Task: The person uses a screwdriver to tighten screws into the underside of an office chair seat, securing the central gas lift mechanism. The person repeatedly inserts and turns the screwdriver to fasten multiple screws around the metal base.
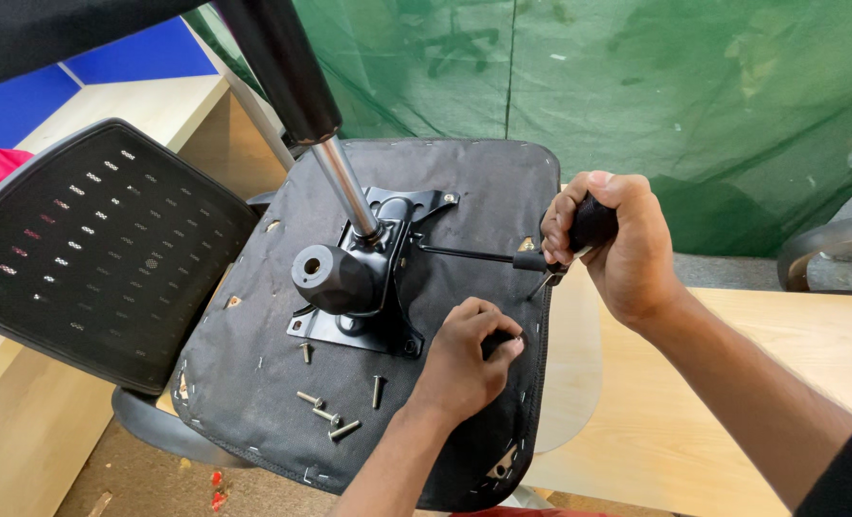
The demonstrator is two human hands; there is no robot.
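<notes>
An office chair lies upside down, the black fabric underside of its seat [253, 335] facing up. A black metal tilt mechanism [363, 287] is bolted at its middle, with the chrome gas cylinder [344, 187] rising from it. My right hand [613, 239] grips a black-handled tool [589, 230] at the seat's right edge, beside the end of the mechanism's thin lever rod [464, 254]. My left hand [464, 359] rests on the seat near the mechanism's lower right corner, fingers curled over something small and dark. Several loose bolts [330, 412] lie on the fabric.
The chair's mesh backrest [90, 249] spreads to the left. A light wooden bench [713, 402] carries the seat; a green tarp [684, 105] hangs behind. Another chair's base [838, 249] shows at the far right. Red bits [217, 488] lie on the floor.
</notes>
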